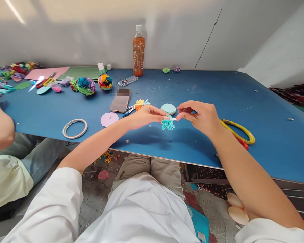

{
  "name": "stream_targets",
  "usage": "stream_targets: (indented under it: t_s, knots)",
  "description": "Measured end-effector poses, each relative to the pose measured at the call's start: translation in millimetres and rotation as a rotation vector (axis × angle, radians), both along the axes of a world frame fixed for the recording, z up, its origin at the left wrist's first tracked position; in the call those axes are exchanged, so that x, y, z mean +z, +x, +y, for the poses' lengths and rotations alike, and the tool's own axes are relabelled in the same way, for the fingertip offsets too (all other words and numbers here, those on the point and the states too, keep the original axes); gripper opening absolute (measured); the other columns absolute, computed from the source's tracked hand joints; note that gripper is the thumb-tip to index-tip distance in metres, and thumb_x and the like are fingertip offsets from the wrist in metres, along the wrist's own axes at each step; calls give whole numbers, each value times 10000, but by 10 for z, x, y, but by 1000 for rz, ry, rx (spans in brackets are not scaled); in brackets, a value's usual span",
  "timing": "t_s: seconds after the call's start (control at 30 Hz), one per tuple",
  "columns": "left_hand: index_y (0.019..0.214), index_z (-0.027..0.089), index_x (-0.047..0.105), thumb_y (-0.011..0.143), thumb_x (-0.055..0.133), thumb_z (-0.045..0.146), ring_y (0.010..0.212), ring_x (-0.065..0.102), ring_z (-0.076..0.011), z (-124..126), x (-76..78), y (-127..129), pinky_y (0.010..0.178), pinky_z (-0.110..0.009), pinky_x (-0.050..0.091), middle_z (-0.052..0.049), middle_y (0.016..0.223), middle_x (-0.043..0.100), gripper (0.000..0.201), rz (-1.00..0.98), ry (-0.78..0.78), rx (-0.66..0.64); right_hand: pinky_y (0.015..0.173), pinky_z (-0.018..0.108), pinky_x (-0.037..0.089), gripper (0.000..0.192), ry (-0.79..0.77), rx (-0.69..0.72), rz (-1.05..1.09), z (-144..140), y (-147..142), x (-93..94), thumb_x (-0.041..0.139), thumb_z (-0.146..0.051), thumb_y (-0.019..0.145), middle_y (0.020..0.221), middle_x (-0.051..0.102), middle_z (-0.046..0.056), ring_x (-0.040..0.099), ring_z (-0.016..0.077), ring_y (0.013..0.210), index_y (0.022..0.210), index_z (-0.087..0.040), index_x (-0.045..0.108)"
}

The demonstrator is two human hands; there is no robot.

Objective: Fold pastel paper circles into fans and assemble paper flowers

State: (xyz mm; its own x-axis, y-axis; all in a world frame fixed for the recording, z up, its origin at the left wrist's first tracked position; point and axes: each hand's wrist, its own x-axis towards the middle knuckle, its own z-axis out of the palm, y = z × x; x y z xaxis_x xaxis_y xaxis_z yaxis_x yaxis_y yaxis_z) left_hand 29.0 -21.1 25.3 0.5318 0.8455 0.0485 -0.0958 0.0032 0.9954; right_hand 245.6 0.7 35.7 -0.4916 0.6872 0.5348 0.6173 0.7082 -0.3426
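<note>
Folded teal paper fan piece point(168, 124), held above blue table point(218, 101).
Left hand point(148, 115) and right hand point(200, 116) pinch it from either side, fingers closed; stack of teal paper discs point(168, 108) just behind.

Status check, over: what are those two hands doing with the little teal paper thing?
Left hand and right hand both pinching the teal folded paper piece above the blue table. White strip at right fingertips. Nothing in the way; scissors beside right wrist.

Counted on the blue table point(218, 101) — one drink bottle point(138, 50), one phone point(120, 102), one tape ring point(75, 128), two paper flower balls point(85, 85) — plus one yellow-handled pair of scissors point(239, 131), one lilac disc point(109, 119), one clear case point(128, 80).
</note>
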Motion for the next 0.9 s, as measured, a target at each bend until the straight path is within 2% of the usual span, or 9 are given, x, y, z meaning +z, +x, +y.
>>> stream_targets:
  t_s: [0.1,0.2,0.33,0.4,0.5,0.57,0.67,0.8,0.9]
  knots:
    - [713,136,770,586,841,330,705,572,-97,17,-28,11,719,-278,468,-45,777,705,243,-5,15,35,583,317,501,438,-123,-22,-22,34,127,163,538,-663,809,747,707,22,633,176,622,833,-251,686]
    - [725,138,769,586,842,333,758,598,-112,27,-35,16,754,-297,484,-55,855,714,251,-40,48,89,434,283,428,431,-209,-137,-231,93,578,204,608,-673,756,720,728,51,628,172,528,871,-270,707]
    - [770,153,777,621,830,349,819,622,-132,12,-5,20,796,-323,494,-73,955,722,252,-62,106,73,293,296,263,501,-206,-303,-422,30,1375,-61,666,-745,633,473,614,74,466,140,282,550,-256,594]
    - [773,161,780,628,827,374,840,631,-141,-4,6,20,794,-325,494,-82,989,727,261,-71,125,49,308,310,292,496,-276,-439,-436,-110,1578,-192,655,-743,647,504,615,95,514,168,331,549,-263,582]
    - [756,159,780,623,830,406,926,646,-179,-38,5,22,811,-344,497,-104,1056,727,285,-93,141,25,499,354,447,421,-286,-666,-497,-341,1486,-233,593,-585,807,869,687,191,658,283,686,880,-176,661]
    - [764,157,781,622,832,413,989,649,-210,-63,4,25,833,-363,499,-120,1095,722,297,-100,146,9,638,377,454,394,-450,-776,-566,-413,1274,-169,511,-440,896,1120,622,233,632,333,917,1070,-103,617]
    - [774,161,782,615,838,418,1021,657,-231,-105,47,21,838,-373,509,-134,1111,723,308,-101,155,-4,662,376,413,347,-555,-789,-543,-374,1009,-37,466,-375,926,1065,622,231,612,335,887,1037,-74,597]
    - [764,169,786,600,852,403,974,691,-222,-214,227,-48,817,-341,544,-119,1026,753,293,-139,192,51,694,358,416,328,-587,-749,-423,-369,858,48,424,-355,940,1051,611,212,601,281,852,1072,-80,542]
    - [760,185,790,627,849,344,926,711,-207,-407,389,-172,762,-298,567,-92,977,766,215,-181,253,88,665,309,459,385,-688,-575,-145,-598,724,34,388,-456,937,960,614,106,578,193,752,1146,-157,509]
